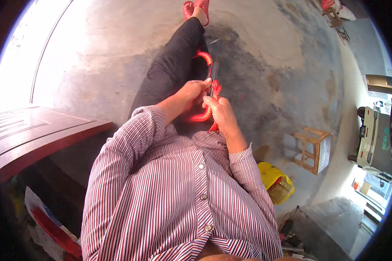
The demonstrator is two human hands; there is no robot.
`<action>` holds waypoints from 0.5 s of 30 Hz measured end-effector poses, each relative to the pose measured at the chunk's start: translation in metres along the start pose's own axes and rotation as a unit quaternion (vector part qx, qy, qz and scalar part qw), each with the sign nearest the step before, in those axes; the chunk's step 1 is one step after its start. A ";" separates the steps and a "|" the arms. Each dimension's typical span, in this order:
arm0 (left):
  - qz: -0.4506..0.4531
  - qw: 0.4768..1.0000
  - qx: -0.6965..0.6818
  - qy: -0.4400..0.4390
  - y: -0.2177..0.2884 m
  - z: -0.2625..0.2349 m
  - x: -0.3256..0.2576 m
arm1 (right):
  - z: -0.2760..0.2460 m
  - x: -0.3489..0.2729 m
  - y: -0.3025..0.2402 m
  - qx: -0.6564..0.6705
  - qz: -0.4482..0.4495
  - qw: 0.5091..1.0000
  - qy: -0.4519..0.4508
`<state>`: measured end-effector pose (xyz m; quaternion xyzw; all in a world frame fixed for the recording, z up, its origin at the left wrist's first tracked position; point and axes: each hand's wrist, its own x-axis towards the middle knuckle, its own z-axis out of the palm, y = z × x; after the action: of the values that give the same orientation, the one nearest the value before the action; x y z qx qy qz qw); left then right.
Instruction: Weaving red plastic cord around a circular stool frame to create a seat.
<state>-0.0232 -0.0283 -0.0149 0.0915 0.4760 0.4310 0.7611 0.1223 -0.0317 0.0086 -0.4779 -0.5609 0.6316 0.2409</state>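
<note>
In front of my lap, my left hand (193,93) and my right hand (223,112) are close together, fingers pinched. Both grip a bright red cord piece (204,116), which curves like a hoop and has ridges as if wound with cord. Its upper arc (205,57) rises past my left fingertips, over my dark trousers. A red knotted bunch (216,88) sticks up just above my right thumb. Between my fingertips the cord is too small to make out, and part of the hoop is hidden behind my hands.
A dark red panelled table (43,130) reaches in at the left. On the right stand a small wooden stool (311,150) and a yellow bag (275,182). Further right is a green and black machine or case (372,137). Grey stained concrete floor (265,48) lies ahead.
</note>
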 end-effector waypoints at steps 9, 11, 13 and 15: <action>0.073 0.985 0.155 0.034 -0.001 0.006 0.031 | -0.004 -0.023 0.004 -0.070 0.087 0.992 0.051; 0.068 0.988 0.140 0.013 -0.003 -0.001 0.034 | -0.005 -0.026 0.004 -0.037 0.082 0.995 0.038; 0.068 0.991 0.118 0.008 -0.005 -0.003 0.031 | -0.007 -0.029 0.002 -0.003 0.077 0.997 0.024; 0.075 0.991 0.109 0.001 -0.003 -0.008 0.027 | -0.019 -0.032 -0.008 0.044 0.075 0.996 0.010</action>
<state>-0.0230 -0.0127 -0.0383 0.2093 0.5129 0.4325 0.7114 0.1506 -0.0479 0.0287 -0.5141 -0.4929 0.6669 0.2191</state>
